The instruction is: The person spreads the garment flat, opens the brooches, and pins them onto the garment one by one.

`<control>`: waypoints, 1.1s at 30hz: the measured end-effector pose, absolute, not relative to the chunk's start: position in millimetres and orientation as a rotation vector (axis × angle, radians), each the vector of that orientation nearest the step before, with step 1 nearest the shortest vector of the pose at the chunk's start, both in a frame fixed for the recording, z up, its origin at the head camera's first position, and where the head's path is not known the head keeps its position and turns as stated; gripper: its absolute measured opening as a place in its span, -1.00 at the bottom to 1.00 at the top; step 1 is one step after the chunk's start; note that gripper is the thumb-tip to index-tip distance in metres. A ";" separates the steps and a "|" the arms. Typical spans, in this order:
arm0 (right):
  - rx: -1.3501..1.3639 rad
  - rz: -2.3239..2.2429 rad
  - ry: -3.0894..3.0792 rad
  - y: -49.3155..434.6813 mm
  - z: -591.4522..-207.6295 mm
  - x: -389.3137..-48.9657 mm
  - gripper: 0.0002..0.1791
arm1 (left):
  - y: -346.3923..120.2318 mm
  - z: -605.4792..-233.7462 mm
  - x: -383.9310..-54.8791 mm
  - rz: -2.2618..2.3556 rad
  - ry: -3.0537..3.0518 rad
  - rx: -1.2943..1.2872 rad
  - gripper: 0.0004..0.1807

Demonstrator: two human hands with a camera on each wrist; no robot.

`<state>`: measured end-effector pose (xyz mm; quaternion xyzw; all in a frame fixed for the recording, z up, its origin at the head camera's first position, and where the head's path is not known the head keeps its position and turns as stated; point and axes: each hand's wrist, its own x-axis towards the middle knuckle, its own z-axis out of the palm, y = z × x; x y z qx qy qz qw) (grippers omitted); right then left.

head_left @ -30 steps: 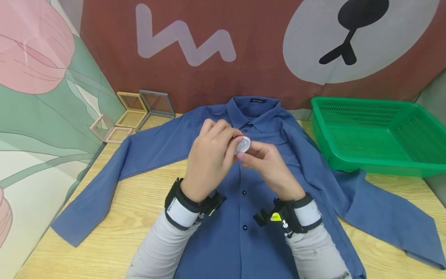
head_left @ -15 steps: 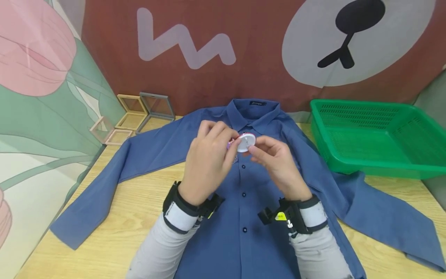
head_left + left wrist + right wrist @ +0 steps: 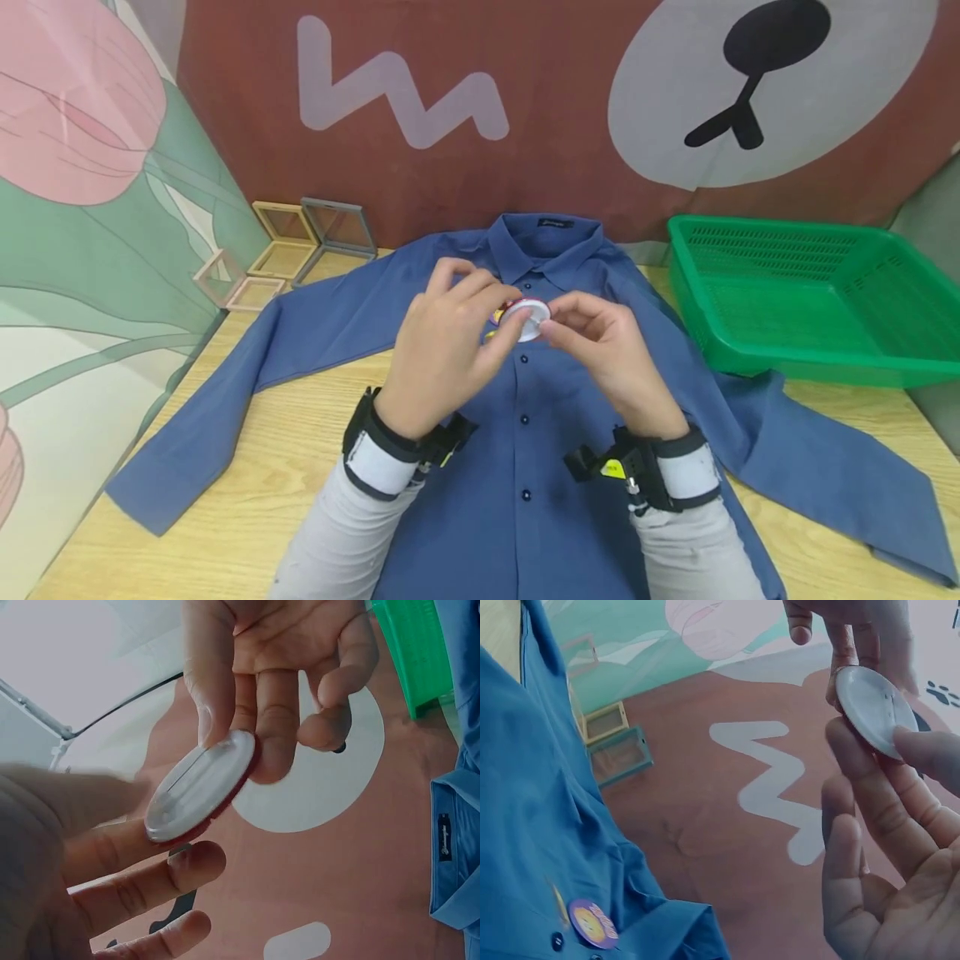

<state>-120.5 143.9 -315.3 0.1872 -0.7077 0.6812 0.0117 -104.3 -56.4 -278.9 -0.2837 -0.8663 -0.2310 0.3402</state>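
A round pin badge with a white back and red rim is between my two hands, over the shirt's upper front. My right hand pinches its right edge between thumb and fingers. My left hand holds the opposite edge, its index finger under the rim and its thumb near the white back. The left wrist view shows the thin pin across the back of the badge. Underneath lies a blue long-sleeved shirt, collar away from me. A purple and yellow badge sits on its chest, mostly hidden in the head view.
A green plastic basket stands at the back right, close to a shirt sleeve. Several small hinged frames stand open at the back left. A brown printed backdrop rises behind the wooden table.
The badge has turned so more of its white back shows, and my right hand has shifted slightly right. My left thumb has moved further over the back.
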 end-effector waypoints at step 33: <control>0.500 1.714 -2.244 143.1 -289.9 -104.3 -0.80 | -49.7 -281.7 -106.7 -0.591 -2.281 -0.819 -0.77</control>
